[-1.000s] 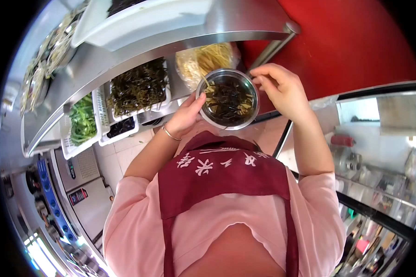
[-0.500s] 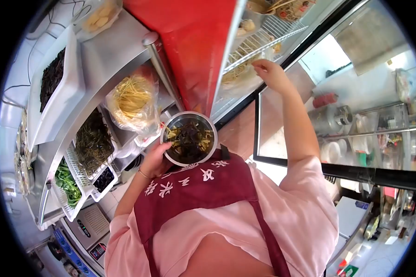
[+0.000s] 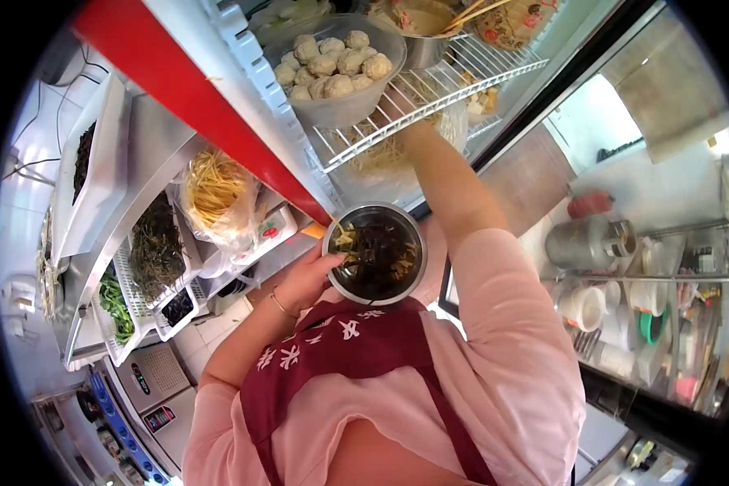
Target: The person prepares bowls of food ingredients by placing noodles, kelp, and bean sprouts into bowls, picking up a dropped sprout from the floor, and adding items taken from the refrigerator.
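Observation:
My left hand (image 3: 306, 280) grips a round metal bowl (image 3: 381, 301) by its left side, thumb over the rim, in front of my apron. Dark strips and pale yellowish pieces lie in the bowl. My right hand (image 3: 407, 115) reaches into the open fridge beneath a white wire shelf (image 3: 494, 85). The wires and the forearm hide its fingers. It is at a clear plastic bag of pale, thin strands (image 3: 368, 158) on the level below. Above it on the shelf stands a plastic tub (image 3: 344, 109) of pale balls.
Left of the fridge are a bag of yellow strips (image 3: 215, 190), dark shredded food (image 3: 154, 247) and a basket of greens (image 3: 115, 308). A metal pot (image 3: 429, 53) with chopsticks sits on the wire shelf. The glass fridge door (image 3: 559, 89) stands open at right.
My right hand has gone from the front of the shelf deeper into the fridge, beneath the wires. My body and the bowl have moved nearer the fridge, and more of its inside shows.

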`<state>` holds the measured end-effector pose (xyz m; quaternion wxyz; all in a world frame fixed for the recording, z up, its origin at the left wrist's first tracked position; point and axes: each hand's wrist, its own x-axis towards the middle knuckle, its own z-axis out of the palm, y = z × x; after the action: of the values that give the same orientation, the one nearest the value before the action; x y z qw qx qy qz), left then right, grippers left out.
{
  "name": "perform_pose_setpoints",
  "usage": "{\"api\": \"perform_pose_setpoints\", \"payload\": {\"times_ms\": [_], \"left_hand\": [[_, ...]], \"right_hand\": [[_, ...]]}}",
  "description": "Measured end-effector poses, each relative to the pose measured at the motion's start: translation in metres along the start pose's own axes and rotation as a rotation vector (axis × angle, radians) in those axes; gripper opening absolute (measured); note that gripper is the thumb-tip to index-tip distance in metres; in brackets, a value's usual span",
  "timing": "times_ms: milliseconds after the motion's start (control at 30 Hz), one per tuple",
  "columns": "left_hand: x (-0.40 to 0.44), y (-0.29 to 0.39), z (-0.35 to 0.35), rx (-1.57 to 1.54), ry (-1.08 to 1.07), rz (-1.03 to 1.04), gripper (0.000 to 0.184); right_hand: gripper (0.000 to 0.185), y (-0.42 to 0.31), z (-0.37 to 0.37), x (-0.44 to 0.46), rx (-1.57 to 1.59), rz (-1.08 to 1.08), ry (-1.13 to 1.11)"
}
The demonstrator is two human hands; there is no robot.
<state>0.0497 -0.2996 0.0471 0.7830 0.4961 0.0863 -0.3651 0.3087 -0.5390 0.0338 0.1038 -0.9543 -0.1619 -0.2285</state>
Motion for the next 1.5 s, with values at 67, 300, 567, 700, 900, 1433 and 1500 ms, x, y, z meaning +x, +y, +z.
{"api": "perform_pose_setpoints", "payload": {"times_ms": [67, 300, 567, 700, 900, 1433, 1500], "left_hand": [[0.001, 0.003, 0.008, -0.045, 0.019, 0.015, 0.052], [0.018, 0.033, 0.054, -0.104, 0.074, 0.209, 0.045], [0.054, 0.048, 0.095, -0.183, 0.152, 0.256, 0.035], [0.091, 0.052, 0.099, -0.145, 0.183, 0.306, 0.031], [0.142, 0.055, 0.097, -0.172, 0.299, 0.376, 0.034], [0.147, 0.020, 0.069, -0.242, 0.265, 0.519, 0.039], [0.143, 0.018, 0.069, -0.223, 0.317, 0.494, 0.037]], "right_hand": [[0.031, 0.000, 0.004, 0.002, 0.025, 0.005, 0.001], [0.032, 0.021, -0.014, 0.006, 0.295, 0.071, 0.033], [0.032, 0.045, -0.058, 0.009, 0.661, 0.260, 0.038], [0.032, 0.047, -0.073, -0.002, 0.743, 0.336, -0.009], [0.034, 0.011, -0.059, -0.040, 0.258, -0.163, -0.062], [0.021, 0.033, -0.049, -0.013, 0.175, -0.023, -0.102], [0.021, 0.029, -0.038, -0.010, 0.170, -0.038, -0.111]]}}
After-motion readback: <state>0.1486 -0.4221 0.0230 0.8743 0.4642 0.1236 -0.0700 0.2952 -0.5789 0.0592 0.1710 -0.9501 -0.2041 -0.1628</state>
